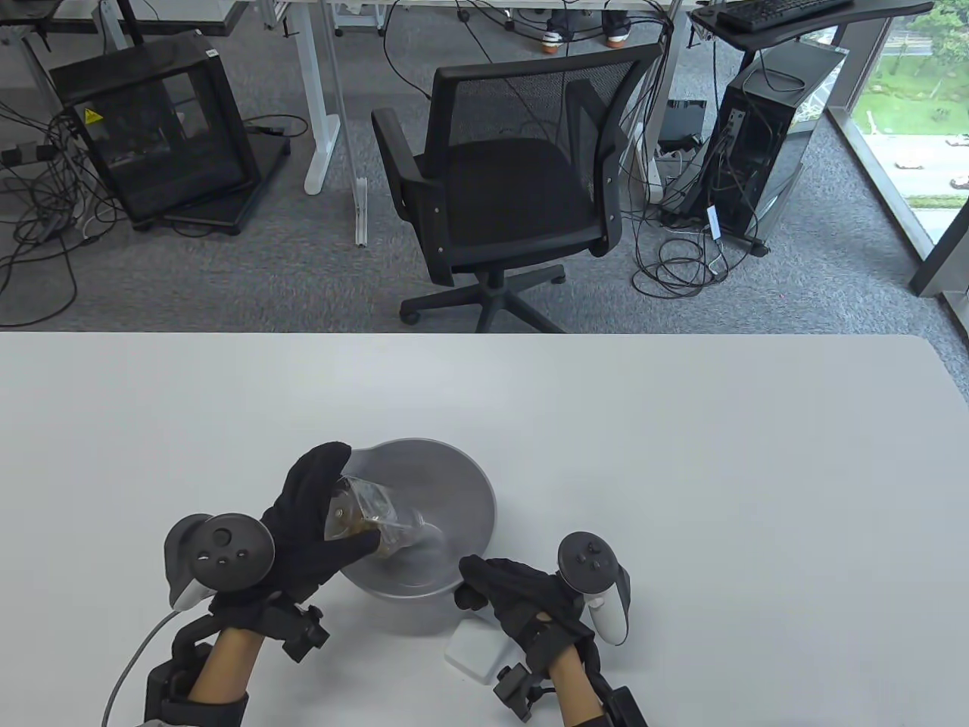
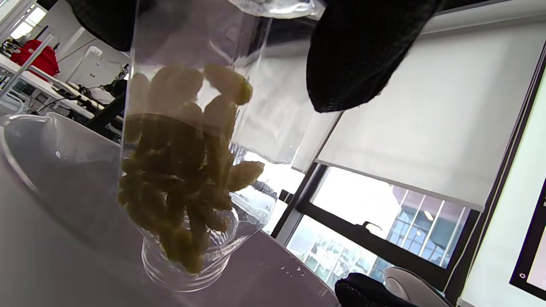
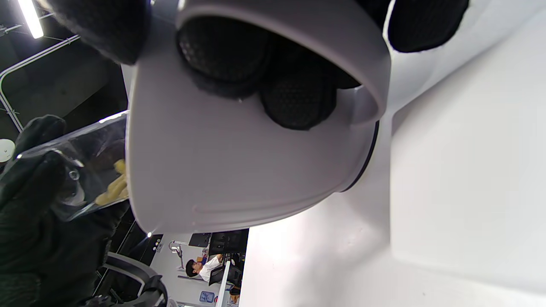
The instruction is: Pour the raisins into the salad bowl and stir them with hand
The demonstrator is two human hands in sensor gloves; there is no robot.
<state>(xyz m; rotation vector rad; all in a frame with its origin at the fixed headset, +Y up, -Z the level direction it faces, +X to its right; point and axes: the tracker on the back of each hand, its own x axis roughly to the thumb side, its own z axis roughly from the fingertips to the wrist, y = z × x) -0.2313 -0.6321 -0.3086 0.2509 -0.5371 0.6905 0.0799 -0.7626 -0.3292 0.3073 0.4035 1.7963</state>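
Over the salad bowl (image 1: 454,485) on the desk (image 1: 719,492), the left hand (image 1: 310,522) wraps its fingers around a clear jar (image 1: 371,519) tipped mouth-down into the bowl, raisins (image 2: 179,179) crowding toward its neck. The right hand (image 1: 515,598) curls its fingers over the bowl's near rim, beside a white box (image 1: 473,655).

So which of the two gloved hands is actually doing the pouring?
The left hand. It grips the clear plastic container of raisins, tipped mouth-down over the grey metal bowl; the right hand only holds the bowl's near rim.
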